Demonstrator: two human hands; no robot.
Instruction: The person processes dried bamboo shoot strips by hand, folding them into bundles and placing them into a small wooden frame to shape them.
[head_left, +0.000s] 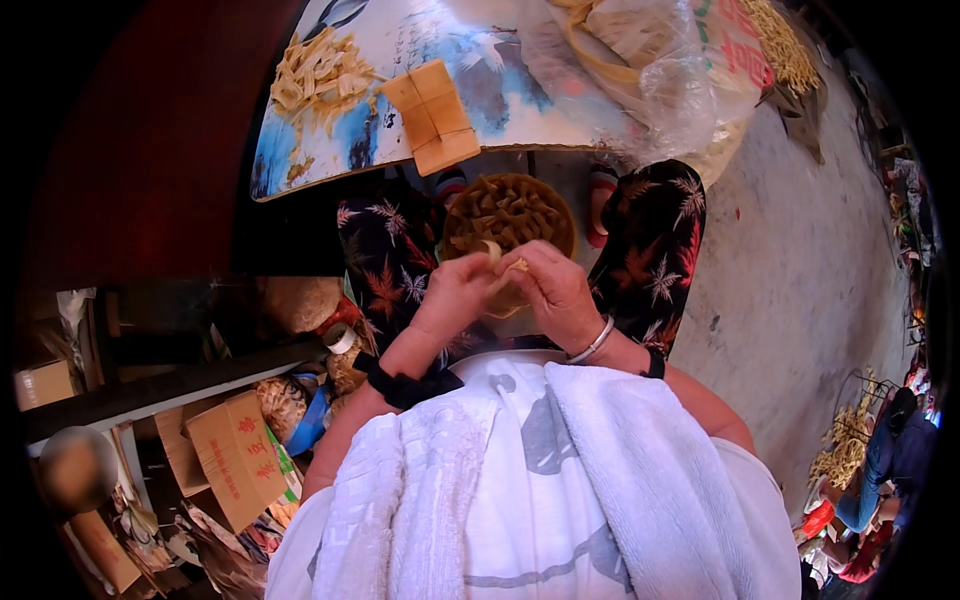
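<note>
The left hand (456, 293), fingers curled in, grips a pale strip (492, 251) close beside the right hand (562, 295), whose thumb and fingers pinch a small pale piece (519, 265), both over the near edge of a round bowl (571, 228) of brown pieces (515, 208).

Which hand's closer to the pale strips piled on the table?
Left. The left hand is to the right of the piled pale strips and nearer the body; the right hand is farther right.
</note>
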